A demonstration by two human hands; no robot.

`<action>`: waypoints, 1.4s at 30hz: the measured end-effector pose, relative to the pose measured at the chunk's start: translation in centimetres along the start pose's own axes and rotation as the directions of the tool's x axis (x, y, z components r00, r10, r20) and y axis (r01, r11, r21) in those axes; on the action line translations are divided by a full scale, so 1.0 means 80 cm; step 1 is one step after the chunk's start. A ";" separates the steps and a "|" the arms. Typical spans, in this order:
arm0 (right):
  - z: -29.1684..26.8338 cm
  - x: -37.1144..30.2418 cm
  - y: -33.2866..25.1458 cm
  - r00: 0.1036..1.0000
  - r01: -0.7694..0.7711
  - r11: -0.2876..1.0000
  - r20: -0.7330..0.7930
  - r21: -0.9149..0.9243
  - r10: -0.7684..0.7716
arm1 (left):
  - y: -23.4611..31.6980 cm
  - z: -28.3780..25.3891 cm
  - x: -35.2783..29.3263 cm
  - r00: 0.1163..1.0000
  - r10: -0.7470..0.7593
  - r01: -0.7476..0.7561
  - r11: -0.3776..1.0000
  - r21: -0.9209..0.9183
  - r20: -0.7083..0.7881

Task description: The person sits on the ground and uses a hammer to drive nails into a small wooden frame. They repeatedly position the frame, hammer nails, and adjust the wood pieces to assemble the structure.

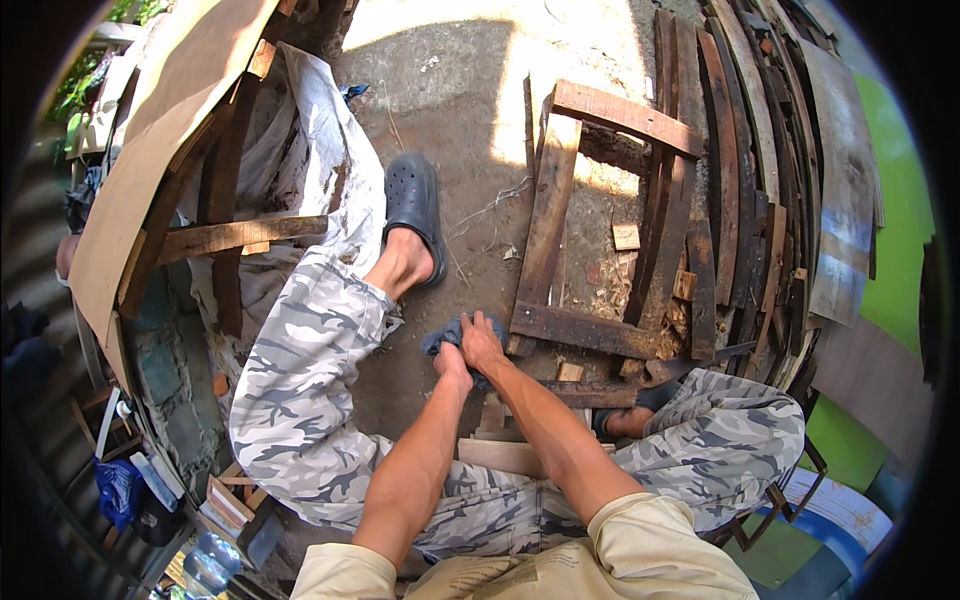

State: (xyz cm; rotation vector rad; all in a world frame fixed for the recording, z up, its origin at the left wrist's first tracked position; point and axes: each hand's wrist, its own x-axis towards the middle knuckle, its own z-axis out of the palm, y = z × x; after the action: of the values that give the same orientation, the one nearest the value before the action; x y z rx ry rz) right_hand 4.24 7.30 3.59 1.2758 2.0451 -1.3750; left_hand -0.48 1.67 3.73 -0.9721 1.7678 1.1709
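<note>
Both my hands meet low between my knees over a crumpled dark blue cloth (444, 338) that lies on the dirt ground. My right hand (481, 340) rests on top of the cloth with fingers curled over it. My left hand (452, 362) grips the cloth's near edge just beside the right. Directly to the right of the hands lies a rough wooden frame (549, 218) of nailed dark planks. A pale board (500, 455) sits under my forearms.
My left foot in a dark clog (413, 205) stands on the ground ahead. Stacked curved planks (745, 170) fill the right side. Wood chips and small blocks (626, 236) litter the frame. At left are a white sack (330, 130), cardboard (165, 110) and boards.
</note>
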 end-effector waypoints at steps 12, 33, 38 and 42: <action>-0.012 0.015 0.007 0.983 0.168 0.941 0.120 -0.294 -0.138 | -0.020 -0.005 0.023 0.999 0.006 -0.004 0.999 -0.036 0.043; -0.008 0.002 -0.011 0.992 0.035 0.962 0.125 -0.269 -0.001 | -0.001 -0.002 -0.002 0.984 0.145 -0.119 0.968 0.221 -0.104; 0.018 -0.014 0.005 0.997 0.051 0.980 -0.049 -0.192 -0.062 | 0.022 -0.015 -0.017 0.888 0.423 -0.183 0.684 0.706 -0.180; 0.008 -0.063 0.010 0.992 0.047 0.999 -0.118 0.028 -0.043 | 0.040 0.006 -0.073 0.557 0.762 -0.122 0.469 0.875 -0.331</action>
State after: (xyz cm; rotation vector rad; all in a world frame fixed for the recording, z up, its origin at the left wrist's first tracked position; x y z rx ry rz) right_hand 7.45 4.45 6.43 1.3606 2.1505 -1.3868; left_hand -0.89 4.03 9.97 -0.2986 2.9753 0.0814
